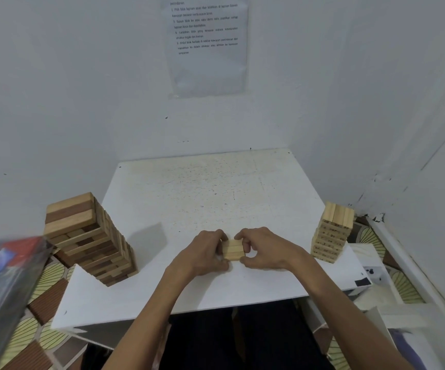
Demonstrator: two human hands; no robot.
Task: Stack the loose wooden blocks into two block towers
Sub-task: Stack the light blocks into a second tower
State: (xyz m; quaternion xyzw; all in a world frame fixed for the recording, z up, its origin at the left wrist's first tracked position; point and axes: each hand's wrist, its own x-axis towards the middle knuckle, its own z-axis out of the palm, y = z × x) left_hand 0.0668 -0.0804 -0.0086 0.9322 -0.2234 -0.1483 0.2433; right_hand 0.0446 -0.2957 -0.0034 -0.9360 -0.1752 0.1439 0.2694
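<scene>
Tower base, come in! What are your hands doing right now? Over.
Both busy: left hand and right hand grip bundle of pale blocks, middle of table. brown tower standing left, pale tower right. Path to either looks open.

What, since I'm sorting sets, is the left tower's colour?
Left tower: light tan and dark brown; head view.

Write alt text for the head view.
The left hand and right hand grip a small cluster of pale wooden blocks on a white table, between a tall brown-and-tan block tower (left) and a shorter pale block tower (right).
</scene>
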